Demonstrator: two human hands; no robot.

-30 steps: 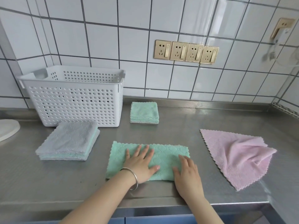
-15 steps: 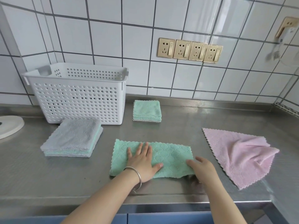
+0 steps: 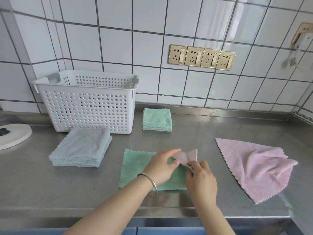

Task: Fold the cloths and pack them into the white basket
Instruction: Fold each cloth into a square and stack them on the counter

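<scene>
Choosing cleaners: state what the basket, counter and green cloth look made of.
Basket: likely matte white plastic; moulded rim, rows of punched holes.
Counter: apparently brushed stainless steel; grey, dull reflections.
Green cloth: probably microfibre; fuzzy nap, scalloped edge.

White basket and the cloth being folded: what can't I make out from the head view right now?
- White basket interior: the front wall hides whether any cloths are inside.
- Green cloth: left hand and right hand cover its right part; the lifted pale flap is blurred.
- Round white object: cut off by the left edge.
- Wall fitting, top right: blurred and cut off.
</scene>
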